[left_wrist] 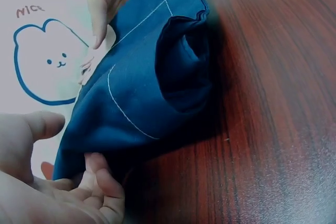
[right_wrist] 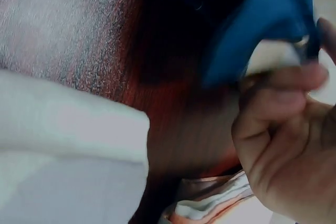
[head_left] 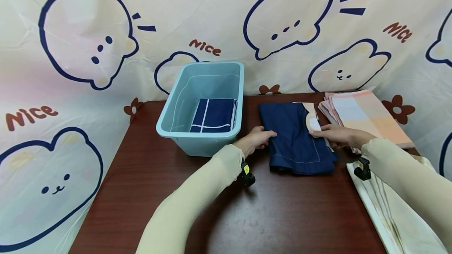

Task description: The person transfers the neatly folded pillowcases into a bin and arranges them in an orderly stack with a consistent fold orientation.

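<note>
A folded navy cloth [head_left: 293, 140] with pale stitching lies on the table, a beige piece with a white patch [head_left: 313, 122] along its right side. My left hand [head_left: 255, 139] is at its left edge, thumb above and curled fingers beneath; in the left wrist view the cloth [left_wrist: 126, 87] bulges into an open fold. My right hand [head_left: 340, 134] holds the right edge by the beige piece, thumb on top. In the right wrist view its fingers [right_wrist: 283, 98] curl at the blurred navy cloth [right_wrist: 257, 19].
A light blue bin [head_left: 201, 144] left of the cloth holds a folded navy cloth with white lines [head_left: 215, 115]. Peach checked cloths [head_left: 370, 117] are stacked at the back right. Cream folded fabric [head_left: 395, 207] lies under my right forearm. A printed curtain [head_left: 282, 69] hangs behind the table.
</note>
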